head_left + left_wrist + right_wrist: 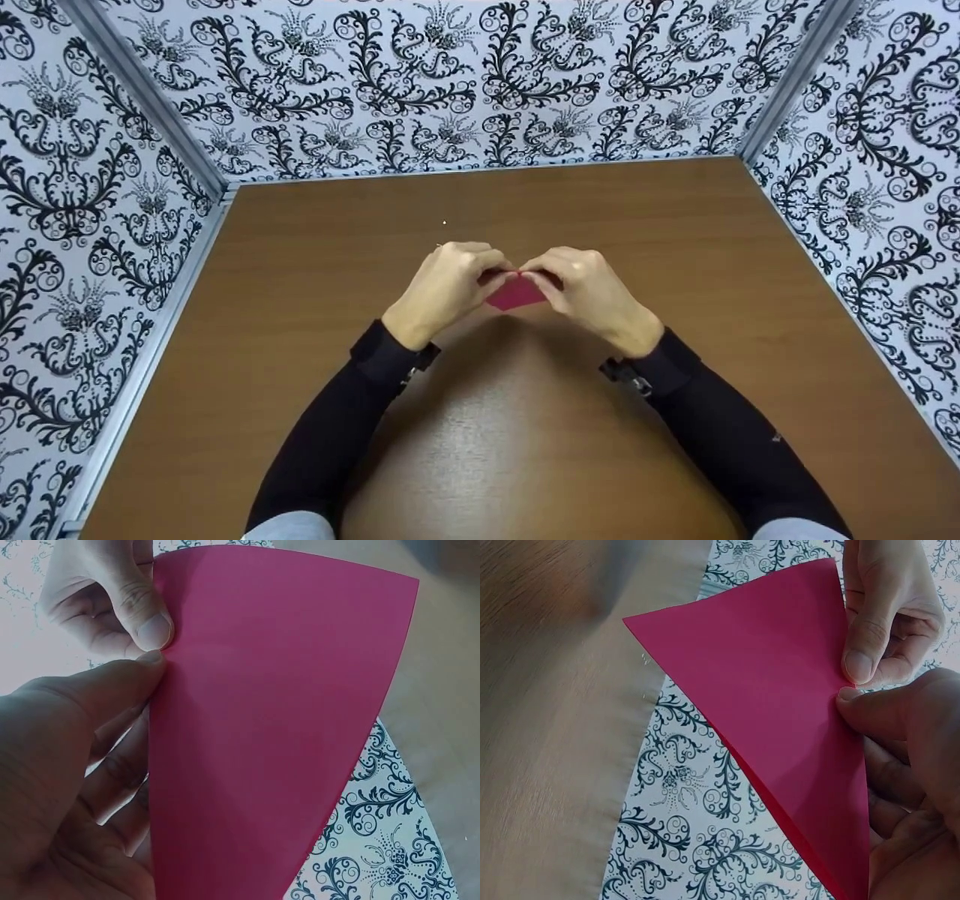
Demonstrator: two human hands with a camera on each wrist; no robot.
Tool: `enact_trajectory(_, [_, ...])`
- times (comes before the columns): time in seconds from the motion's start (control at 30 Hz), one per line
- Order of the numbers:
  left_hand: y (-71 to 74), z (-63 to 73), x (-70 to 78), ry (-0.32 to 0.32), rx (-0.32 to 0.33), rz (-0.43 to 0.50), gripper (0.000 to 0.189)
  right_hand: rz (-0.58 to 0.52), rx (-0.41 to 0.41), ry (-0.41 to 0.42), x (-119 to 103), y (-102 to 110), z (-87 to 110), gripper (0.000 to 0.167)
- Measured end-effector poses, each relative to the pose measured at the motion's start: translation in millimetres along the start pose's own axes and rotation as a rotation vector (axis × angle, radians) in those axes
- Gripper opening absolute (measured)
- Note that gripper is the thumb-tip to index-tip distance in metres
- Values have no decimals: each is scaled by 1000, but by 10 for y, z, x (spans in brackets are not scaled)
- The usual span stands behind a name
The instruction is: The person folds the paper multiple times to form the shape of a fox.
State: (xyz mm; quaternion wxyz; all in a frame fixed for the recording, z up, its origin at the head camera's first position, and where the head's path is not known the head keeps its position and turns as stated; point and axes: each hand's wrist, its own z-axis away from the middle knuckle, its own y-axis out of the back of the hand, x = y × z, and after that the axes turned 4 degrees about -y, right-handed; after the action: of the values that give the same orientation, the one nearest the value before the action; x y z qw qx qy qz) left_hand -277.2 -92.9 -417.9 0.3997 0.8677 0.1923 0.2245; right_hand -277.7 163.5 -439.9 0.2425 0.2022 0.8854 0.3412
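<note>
A folded sheet of red paper is held up above the wooden table, near its middle. In the wrist views the paper looks like a flat triangle, and a second layer shows along its slanting edge. My left hand pinches the folded edge between thumb and fingers. From the other side my right hand pinches the same edge. The two thumb tips nearly meet on the paper. Most of the fingers behind the sheet are hidden.
The brown wooden table lies below both hands. Walls with black-and-white scroll pattern stand at the back, left and right, joined by grey metal posts. Black sleeves with wrist straps cover both forearms.
</note>
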Motion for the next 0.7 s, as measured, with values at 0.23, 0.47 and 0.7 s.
enact_trajectory(0.23, [20,-7,-19,-19,-16,15,8,-4,-2,-4,-6,11,-7,11])
enact_trajectory(0.47, [76,-7,-55,-6,-21,21,6,8,0,-12,11,60,-16,9])
enact_trajectory(0.7, [140,6,-113,-6,-14,22,7,-7,8,-27,44,124,-31,8])
